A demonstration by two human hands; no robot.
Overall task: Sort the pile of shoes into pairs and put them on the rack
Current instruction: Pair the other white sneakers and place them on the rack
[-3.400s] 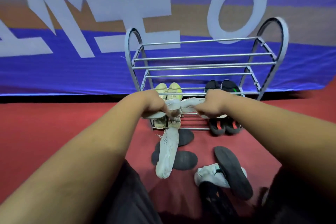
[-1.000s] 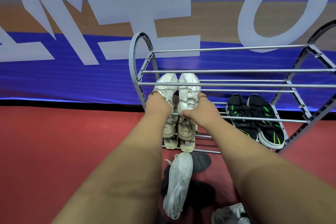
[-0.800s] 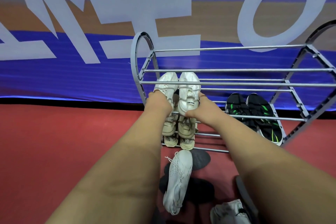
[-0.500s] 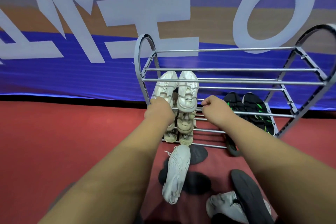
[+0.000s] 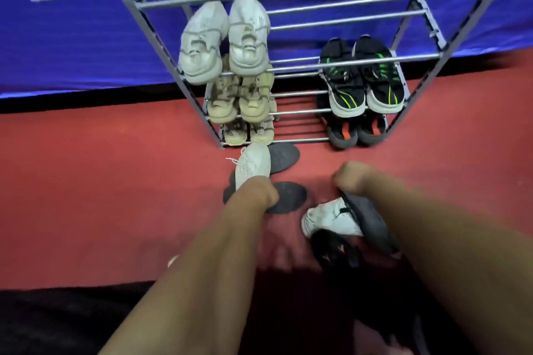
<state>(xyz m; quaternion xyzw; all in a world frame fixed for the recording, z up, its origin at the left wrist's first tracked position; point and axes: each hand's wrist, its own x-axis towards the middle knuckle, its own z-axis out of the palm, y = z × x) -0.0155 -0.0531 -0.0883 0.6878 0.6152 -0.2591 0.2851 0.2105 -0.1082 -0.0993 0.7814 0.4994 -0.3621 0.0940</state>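
Observation:
The metal shoe rack (image 5: 161,34) stands against the blue banner. A white pair (image 5: 225,40) sits on its left side, over a beige pair (image 5: 239,98) and a pale pair (image 5: 248,132) at the bottom. On the right are a black-and-green pair (image 5: 363,78) and a black-and-orange pair (image 5: 354,132). My left hand (image 5: 256,190) covers the heel of a white sneaker (image 5: 252,164) on the floor, fingers curled under. My right hand (image 5: 352,176) is curled at the toe of an upturned black shoe (image 5: 369,222), which lies over a second white sneaker (image 5: 328,219).
Two black shoes lie sole-up on the red carpet, one (image 5: 282,154) by the rack's foot, one (image 5: 288,196) beside my left hand. Another black shoe with orange marks (image 5: 334,253) lies nearest me. The rack's top shelves hold nothing. My dark trousers fill the bottom left.
Both hands have let go of the white pair, which now rests on the rack. They have dropped to the loose shoes on the floor, and my view has tilted down.

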